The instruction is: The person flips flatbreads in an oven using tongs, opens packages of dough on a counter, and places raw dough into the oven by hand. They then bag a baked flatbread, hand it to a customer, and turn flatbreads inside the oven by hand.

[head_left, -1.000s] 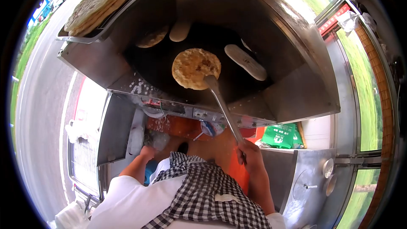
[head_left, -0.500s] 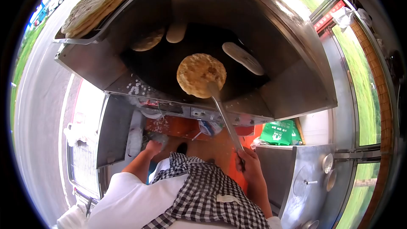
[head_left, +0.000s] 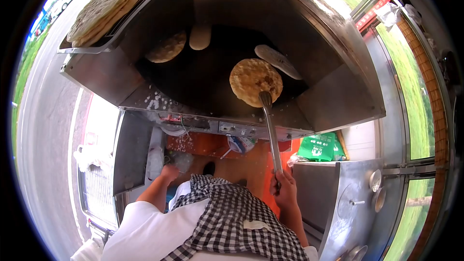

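My right hand (head_left: 284, 186) is closed round the handle of a long metal tool (head_left: 271, 133). The tool's far end touches a browned round flatbread (head_left: 255, 81) at the right of the dark pan (head_left: 203, 82). Behind that bread lies a pale flatbread (head_left: 277, 61); two more, one browned (head_left: 167, 48) and one pale (head_left: 200, 36), are at the pan's back left. My left hand (head_left: 169, 171) hangs low beside a clear plastic bag (head_left: 181, 161). Its fingers look curled, but whether they hold anything is too small to tell.
A stack of flatbreads (head_left: 104, 14) rests on a rack tray (head_left: 92, 50) at the upper left. Metal walls (head_left: 338, 75) surround the pan. A green bag (head_left: 316, 147) lies on the steel cabinet (head_left: 316, 191) at the right. A steel door (head_left: 130, 152) stands at the left.
The browned flatbread and the tool's far end have moved right, closer to the pale bread. The browned bread at the left shows more fully. My left hand has shifted slightly left and down.
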`<move>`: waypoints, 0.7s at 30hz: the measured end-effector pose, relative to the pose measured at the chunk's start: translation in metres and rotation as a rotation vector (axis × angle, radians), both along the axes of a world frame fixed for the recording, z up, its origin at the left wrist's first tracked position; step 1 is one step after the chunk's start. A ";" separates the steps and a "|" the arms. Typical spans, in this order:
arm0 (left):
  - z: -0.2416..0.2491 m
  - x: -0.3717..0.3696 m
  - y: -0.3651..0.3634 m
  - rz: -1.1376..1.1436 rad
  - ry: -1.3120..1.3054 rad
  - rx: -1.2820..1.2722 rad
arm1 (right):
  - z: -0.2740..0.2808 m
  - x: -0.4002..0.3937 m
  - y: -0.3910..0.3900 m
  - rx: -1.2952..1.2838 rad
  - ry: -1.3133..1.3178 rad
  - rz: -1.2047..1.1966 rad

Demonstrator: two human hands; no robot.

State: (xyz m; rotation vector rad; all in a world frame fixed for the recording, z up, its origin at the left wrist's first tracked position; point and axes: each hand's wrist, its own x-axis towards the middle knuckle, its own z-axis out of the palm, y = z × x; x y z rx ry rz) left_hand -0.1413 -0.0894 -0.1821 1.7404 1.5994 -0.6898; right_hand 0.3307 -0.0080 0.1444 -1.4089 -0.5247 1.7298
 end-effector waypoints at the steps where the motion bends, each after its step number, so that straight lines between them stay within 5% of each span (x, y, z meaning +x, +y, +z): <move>1: -0.010 -0.005 -0.005 0.042 -0.018 -0.021 | 0.001 -0.002 0.000 0.004 -0.005 -0.003; 8: -0.102 -0.039 -0.030 0.415 -0.248 0.170 | 0.010 -0.014 -0.001 0.049 -0.087 -0.011; 11: -0.056 -0.025 -0.004 0.092 -0.079 0.192 | 0.013 -0.018 -0.005 0.090 -0.174 -0.019; 13: 0.017 -0.005 0.019 -0.119 0.043 0.141 | 0.012 -0.019 -0.011 0.112 -0.208 -0.034; 21: -0.034 -0.030 -0.012 0.070 -0.091 0.163 | 0.011 -0.032 -0.027 0.075 -0.273 -0.178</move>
